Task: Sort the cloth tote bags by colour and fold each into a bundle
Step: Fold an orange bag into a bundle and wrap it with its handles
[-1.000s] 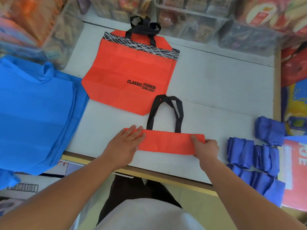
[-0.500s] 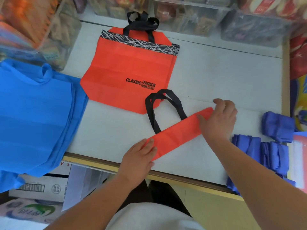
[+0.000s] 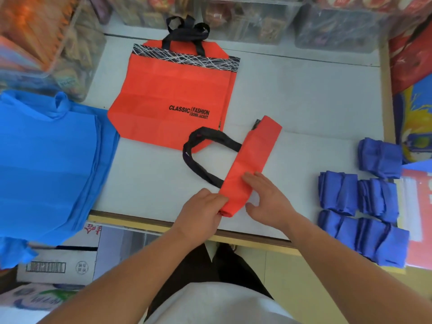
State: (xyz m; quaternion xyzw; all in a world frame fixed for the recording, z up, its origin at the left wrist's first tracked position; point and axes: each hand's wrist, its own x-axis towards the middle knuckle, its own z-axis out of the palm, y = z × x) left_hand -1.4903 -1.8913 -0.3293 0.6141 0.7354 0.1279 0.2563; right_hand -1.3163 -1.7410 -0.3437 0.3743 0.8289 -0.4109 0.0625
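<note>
We see an orange cloth tote bag folded into a long narrow strip (image 3: 251,160) lying slantwise on the white table (image 3: 304,101), its near end at the front edge. Its black loop handles (image 3: 205,139) trail out to the left. The left hand (image 3: 201,213) curls its fingers round the strip's near end and grips it. The right hand (image 3: 268,199) lies released, fingers straight, with fingertips resting on the strip just beside the left hand. Behind lies a flat orange tote bag with black lettering (image 3: 177,90) – the handles overlap its corner. A stack of bright blue bags (image 3: 46,160) sits left, and folded dark blue bundles (image 3: 339,195) sit right.
</note>
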